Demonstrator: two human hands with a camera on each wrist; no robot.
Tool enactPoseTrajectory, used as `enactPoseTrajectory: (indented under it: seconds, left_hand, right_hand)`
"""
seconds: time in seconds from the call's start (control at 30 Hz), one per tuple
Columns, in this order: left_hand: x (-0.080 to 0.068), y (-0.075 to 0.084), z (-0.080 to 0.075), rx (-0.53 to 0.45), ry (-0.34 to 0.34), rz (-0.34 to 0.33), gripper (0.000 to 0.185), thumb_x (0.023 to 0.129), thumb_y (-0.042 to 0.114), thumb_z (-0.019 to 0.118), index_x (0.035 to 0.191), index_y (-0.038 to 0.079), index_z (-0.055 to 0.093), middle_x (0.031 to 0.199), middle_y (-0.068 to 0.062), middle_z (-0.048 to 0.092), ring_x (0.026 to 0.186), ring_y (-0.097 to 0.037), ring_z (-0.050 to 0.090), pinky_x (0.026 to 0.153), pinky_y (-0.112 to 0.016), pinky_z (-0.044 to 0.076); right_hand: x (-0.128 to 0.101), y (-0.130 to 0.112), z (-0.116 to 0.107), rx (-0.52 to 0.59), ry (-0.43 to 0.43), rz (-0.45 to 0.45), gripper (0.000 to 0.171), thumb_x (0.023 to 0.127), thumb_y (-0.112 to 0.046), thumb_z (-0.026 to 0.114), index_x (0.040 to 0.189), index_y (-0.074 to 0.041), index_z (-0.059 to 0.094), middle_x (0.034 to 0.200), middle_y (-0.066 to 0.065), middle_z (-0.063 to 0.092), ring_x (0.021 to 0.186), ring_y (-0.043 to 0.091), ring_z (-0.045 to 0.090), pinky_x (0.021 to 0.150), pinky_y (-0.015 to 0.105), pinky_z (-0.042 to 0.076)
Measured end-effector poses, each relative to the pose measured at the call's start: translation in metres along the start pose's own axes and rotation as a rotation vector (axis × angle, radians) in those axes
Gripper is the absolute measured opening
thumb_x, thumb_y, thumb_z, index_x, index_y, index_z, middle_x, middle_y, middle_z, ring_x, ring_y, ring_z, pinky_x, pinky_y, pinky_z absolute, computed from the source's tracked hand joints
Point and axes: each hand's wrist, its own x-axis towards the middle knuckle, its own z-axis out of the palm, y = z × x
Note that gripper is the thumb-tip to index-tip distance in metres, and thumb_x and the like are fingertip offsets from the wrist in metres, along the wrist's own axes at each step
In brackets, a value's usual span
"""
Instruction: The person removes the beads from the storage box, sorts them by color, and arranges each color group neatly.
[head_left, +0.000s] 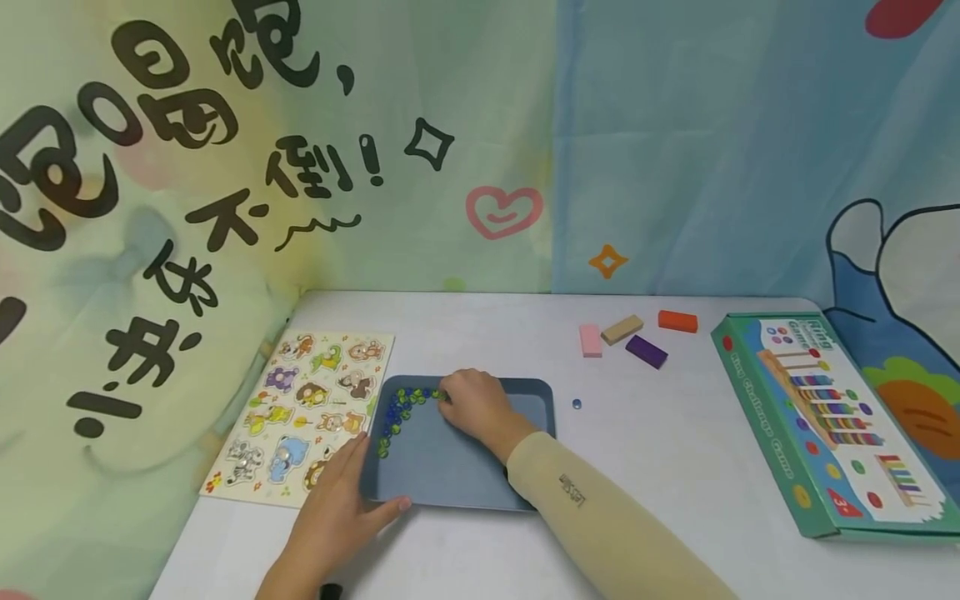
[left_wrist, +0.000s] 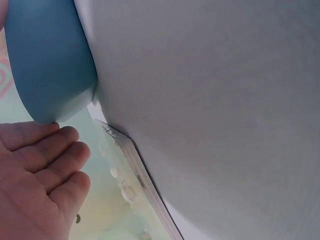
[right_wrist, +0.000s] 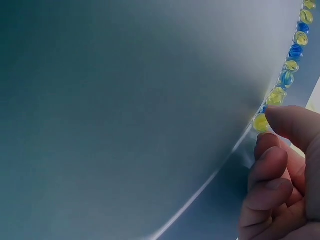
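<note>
Two hands at a grey-blue tray (head_left: 525, 392) on a white table (head_left: 660, 467). Left hand (head_left: 333, 521) at the tray's near-left corner, fingers fairly straight along the left wall, thumb lying along the near edge; it steadies the tray rather than grips it. Left wrist view agrees: fingers (left_wrist: 50, 160) loosely together just beside the tray's rounded corner.

Right hand (head_left: 476, 406) rests inside the tray toward the far wall, fingers curled. Right wrist view shows thumb and forefinger tips (right_wrist: 287, 122) closed narrow on a yellow marble (right_wrist: 260, 123) at the end of the row, pinching it or at least pressing on it.

Marbles (head_left: 397, 412), blue and yellow-green glass, run in a curved line along the tray's far-left corner and down its left wall, touching one another. Row is tidy in the wrist view, alternating loosely in colour.

Progress, as a judgement: most marbles appear already gathered into the line against the wall; the right hand is working on the right end of the row. One stray blue marble (head_left: 576, 404) sits on the table just right of the tray, apart from the rest and not yet brought in. Rest of the tray floor is bare.

Also on the table: animal peg puzzle board (head_left: 300, 417) left of the tray, touching or nearly under its left edge; four blocks at far right-centre, pink (head_left: 590, 340), tan (head_left: 622, 329), purple (head_left: 646, 351), orange (head_left: 677, 321); a green game box (head_left: 750, 392) at far right. Printed cloth backdrop (head_left: 225, 167) behind.
</note>
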Motion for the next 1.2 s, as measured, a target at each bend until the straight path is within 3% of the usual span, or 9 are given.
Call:
enactPoseTrajectory:
  seconds: [0.27, 0.5, 0.57, 0.67, 0.77, 0.97, 1.2]
  left_hand:
    - [0.0, 0.001, 0.0, 0.003, -0.002, 0.01, 0.113, 0.08, 0.06, 0.085, 0.158, -0.005, 0.037, 0.163, -0.028, 0.04, 0.151, -0.048, 0.039, 0.123, -0.065, 0.037]
    - [0.001, 0.001, 0.003, 0.022, -0.003, 0.019, 0.113, 0.08, 0.056, 0.087, 0.158, -0.006, 0.036, 0.164, -0.028, 0.039, 0.151, -0.048, 0.039, 0.123, -0.065, 0.038]
    - [0.001, 0.001, 0.003, 0.024, -0.005, 0.017, 0.112, 0.08, 0.055, 0.087, 0.158, -0.006, 0.036, 0.164, -0.028, 0.039, 0.151, -0.048, 0.039, 0.123, -0.065, 0.037]
    - [0.0, 0.001, 0.002, 0.03, -0.008, 0.013, 0.112, 0.08, 0.055, 0.087, 0.158, -0.006, 0.036, 0.164, -0.028, 0.039, 0.151, -0.049, 0.039, 0.122, -0.065, 0.037]
    - [0.0, 0.001, 0.0, 0.033, -0.009, 0.008, 0.112, 0.08, 0.055, 0.087, 0.158, -0.007, 0.036, 0.164, -0.028, 0.038, 0.151, -0.049, 0.039, 0.122, -0.066, 0.037]
    - [-0.001, 0.002, -0.003, 0.029, -0.019, -0.008, 0.113, 0.081, 0.059, 0.085, 0.159, -0.006, 0.035, 0.164, -0.029, 0.038, 0.15, -0.051, 0.038, 0.122, -0.067, 0.037]
    - [-0.001, 0.003, -0.003, 0.024, -0.045, -0.013, 0.115, 0.082, 0.063, 0.082, 0.16, -0.006, 0.033, 0.165, -0.029, 0.035, 0.151, -0.051, 0.036, 0.123, -0.067, 0.034]
  right_hand:
    - [-0.001, -0.002, 0.003, -0.024, 0.001, -0.006, 0.009, 0.094, -0.021, 0.078, 0.092, -0.014, 0.083, 0.094, -0.001, 0.081, 0.081, 0.012, 0.075, 0.069, 0.029, 0.063]
    - [-0.003, 0.0, 0.002, 0.002, -0.016, 0.002, 0.021, 0.092, -0.016, 0.076, 0.072, -0.014, 0.072, 0.079, -0.001, 0.075, 0.058, 0.009, 0.05, 0.051, 0.024, 0.042]
    - [-0.005, 0.0, -0.002, 0.01, -0.006, -0.001, 0.016, 0.091, -0.016, 0.076, 0.076, -0.015, 0.074, 0.084, -0.001, 0.077, 0.06, 0.007, 0.053, 0.052, 0.023, 0.045]
    - [-0.01, 0.0, -0.015, 0.032, 0.024, -0.002, 0.007, 0.091, -0.019, 0.075, 0.09, -0.014, 0.08, 0.087, -0.002, 0.078, 0.064, 0.007, 0.06, 0.056, 0.024, 0.052]
    - [-0.017, 0.003, -0.038, 0.058, 0.084, -0.004, 0.012, 0.092, -0.02, 0.074, 0.1, -0.015, 0.082, 0.082, -0.004, 0.073, 0.063, 0.007, 0.059, 0.057, 0.024, 0.053]
    - [-0.036, 0.023, -0.079, 0.083, 0.194, -0.011, 0.01, 0.093, -0.02, 0.075, 0.099, -0.016, 0.081, 0.068, -0.008, 0.055, 0.058, 0.005, 0.046, 0.052, 0.02, 0.038]
    - [-0.069, 0.048, -0.103, 0.053, 0.267, -0.01, 0.005, 0.091, -0.017, 0.078, 0.094, -0.015, 0.081, 0.068, -0.007, 0.053, 0.06, 0.005, 0.045, 0.051, 0.018, 0.036]
